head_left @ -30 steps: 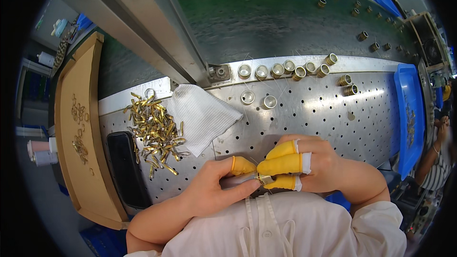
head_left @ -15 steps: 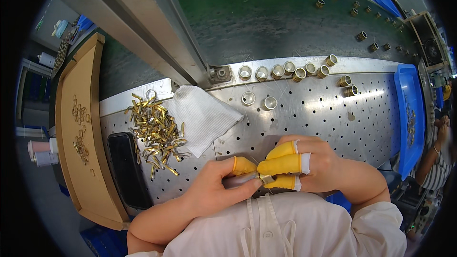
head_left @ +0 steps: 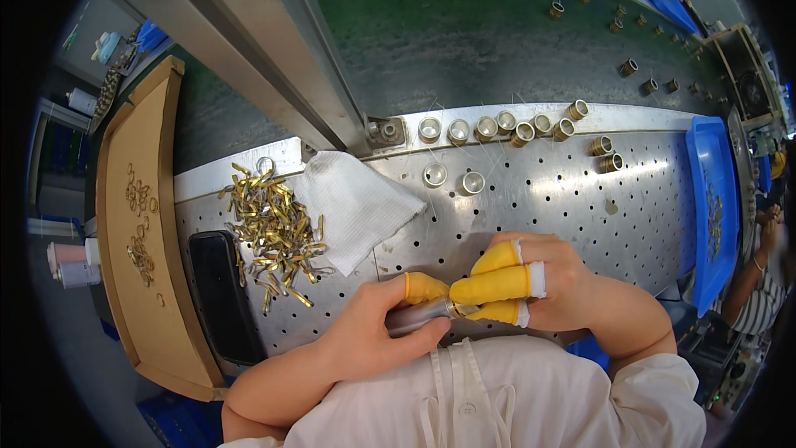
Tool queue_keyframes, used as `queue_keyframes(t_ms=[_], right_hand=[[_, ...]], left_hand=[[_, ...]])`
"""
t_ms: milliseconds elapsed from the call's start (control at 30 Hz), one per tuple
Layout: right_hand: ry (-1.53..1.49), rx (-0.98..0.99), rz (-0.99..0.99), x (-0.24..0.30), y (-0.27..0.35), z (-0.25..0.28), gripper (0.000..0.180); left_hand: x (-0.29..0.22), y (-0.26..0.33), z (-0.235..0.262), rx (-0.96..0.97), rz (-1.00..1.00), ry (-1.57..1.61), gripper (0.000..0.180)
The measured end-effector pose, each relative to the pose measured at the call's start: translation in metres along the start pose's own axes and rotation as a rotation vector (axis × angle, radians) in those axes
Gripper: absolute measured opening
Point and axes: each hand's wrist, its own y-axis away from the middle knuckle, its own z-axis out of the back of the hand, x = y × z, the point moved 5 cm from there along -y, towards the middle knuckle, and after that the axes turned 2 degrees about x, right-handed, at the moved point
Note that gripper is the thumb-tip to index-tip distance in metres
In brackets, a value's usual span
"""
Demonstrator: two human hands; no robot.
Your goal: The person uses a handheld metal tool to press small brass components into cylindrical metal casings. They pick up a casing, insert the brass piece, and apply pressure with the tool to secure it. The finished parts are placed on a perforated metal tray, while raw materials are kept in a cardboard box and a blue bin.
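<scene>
A grey tube [head_left: 417, 315] is on the person's side of the white cloth [head_left: 356, 209], a bit to its right. The left hand [head_left: 369, 323] is curled around it, thumb along one side. The right hand [head_left: 557, 282] has its yellow-covered fingers [head_left: 493, 284] pinched on a small brass piece [head_left: 458, 308] at the tube's end (they hide most of it). If the pinch is too loose, the piece could slip off; squeezing too hard might bend it. Left of the cloth is a heap of gold strips [head_left: 278, 228]. Right of it stand round metal cups [head_left: 473, 183]; a careless bump could tip them.
</scene>
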Motion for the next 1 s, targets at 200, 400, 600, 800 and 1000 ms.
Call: queue_keyframes(t_ms=[200, 400, 600, 800, 1000], right_hand=[[-0.213, -0.062, -0.122, 0.0, -0.005, 0.006, 0.036], [-0.126, 0.005, -0.347, -0.009, 0.001, 0.003, 0.036], [-0.073, 0.028, -0.123, -0.001, -0.003, 0.002, 0.032], [-0.025, 0.042, 0.02, -0.002, -0.004, -0.016, 0.036], [-0.039, 0.034, -0.121, -0.006, -0.003, -0.004, 0.043]], left_hand=[[-0.007, 0.005, 0.009, -0.237, -0.261, -0.25, 0.029], [-0.015, 0.006, 0.007, -0.236, -0.379, -0.452, 0.035], [-0.017, 0.015, 0.005, -0.294, -0.422, -0.519, 0.035], [-0.011, 0.017, 0.002, -0.308, -0.433, -0.557, 0.035], [-0.02, 0.012, 0.004, -0.387, -0.304, -0.565, 0.037]])
